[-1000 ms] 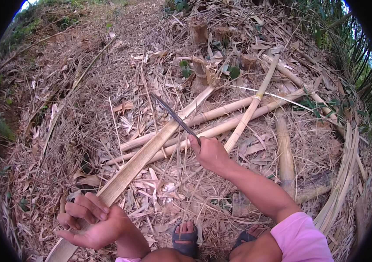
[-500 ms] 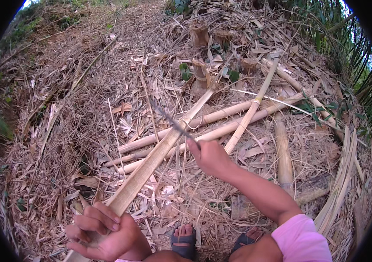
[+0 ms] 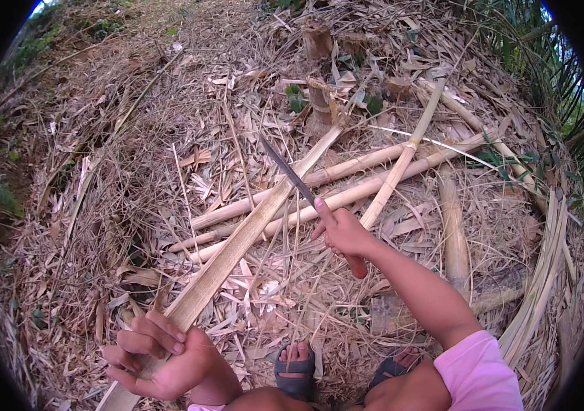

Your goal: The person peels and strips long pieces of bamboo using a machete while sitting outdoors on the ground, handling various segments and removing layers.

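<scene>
1. The left hand (image 3: 162, 359) is clamped round the near end of a long split bamboo slat (image 3: 237, 246), fingers curled over its top face and thumb beneath, low at the left of the view.
2. The slat runs from that grip up and to the right across the litter, its far end reaching towards a cut bamboo stump (image 3: 319, 109). It rests on, or just above, several round bamboo poles (image 3: 347, 195) lying crosswise; I cannot tell which.
3. The right hand (image 3: 343, 233) is closed on the handle of a long knife (image 3: 290, 175), forefinger stretched along the spine and the other fingers wrapped tight. The thin dark blade points up and left, its middle crossing over the slat.
4. Judging by its look, the slat is stiff and fairly light, yet springy along its length; its split edges are probably sharp and splintery, so the flat face near the end is the safe place to hold.
5. The right forearm comes in from the lower right, pink sleeve (image 3: 477, 373) at the upper arm, wrist nearly straight. The left wrist is bent inward.
6. Sandalled feet (image 3: 297, 373) stand between the arms on dry leaves and bamboo shavings (image 3: 264, 288).
</scene>
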### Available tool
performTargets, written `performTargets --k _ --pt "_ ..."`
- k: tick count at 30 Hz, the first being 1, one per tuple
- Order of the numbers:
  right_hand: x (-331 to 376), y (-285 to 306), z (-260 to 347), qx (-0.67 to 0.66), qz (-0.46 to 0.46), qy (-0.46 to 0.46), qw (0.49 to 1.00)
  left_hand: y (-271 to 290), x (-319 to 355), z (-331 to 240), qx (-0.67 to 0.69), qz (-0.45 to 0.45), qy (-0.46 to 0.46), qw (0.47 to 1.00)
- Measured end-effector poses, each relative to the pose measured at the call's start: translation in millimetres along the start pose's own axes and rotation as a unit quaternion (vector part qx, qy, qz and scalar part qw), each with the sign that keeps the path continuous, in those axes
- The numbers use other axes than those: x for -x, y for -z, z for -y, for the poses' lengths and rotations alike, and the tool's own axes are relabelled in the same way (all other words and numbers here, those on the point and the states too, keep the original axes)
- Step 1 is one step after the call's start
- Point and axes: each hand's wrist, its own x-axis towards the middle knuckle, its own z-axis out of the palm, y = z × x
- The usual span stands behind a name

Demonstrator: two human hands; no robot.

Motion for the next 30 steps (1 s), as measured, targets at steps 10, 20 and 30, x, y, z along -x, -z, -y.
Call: performTargets --k 10,20,30 --pt "52.3 -10.5 -20.3 0.109 -0.159 0.103 0.976 -11.2 -0.5 1.6 0.035 -0.031 -0.002 0.999" --pt "75.8 -32.3 3.5 0.259 -0.176 0.38 0.87 -25.3 12.1 -11.3 0.021 -0.039 -0.031 0.999" --pt "12.8 6.6 -33.3 0.262 -0.226 0.145 0.927 -10.3 -1.9 3.3 0.03 0.002 -0.028 0.999"
